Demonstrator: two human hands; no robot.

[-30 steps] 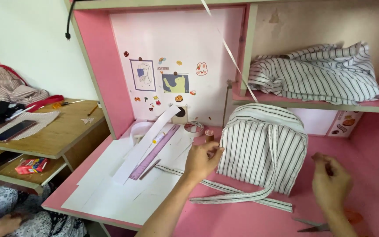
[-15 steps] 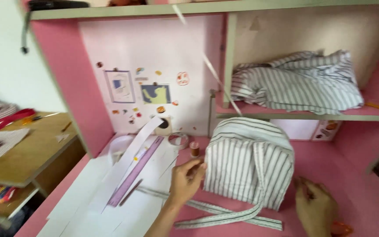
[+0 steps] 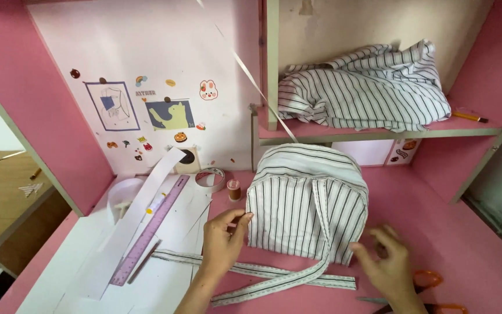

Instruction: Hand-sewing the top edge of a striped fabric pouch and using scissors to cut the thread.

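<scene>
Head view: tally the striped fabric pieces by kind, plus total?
Striped fabric backpack on the pink desk: 1
Crumpled striped cloth on the shelf: 1
Loose striped fabric strap lying flat near the left hand: 1
Total: 3
</scene>
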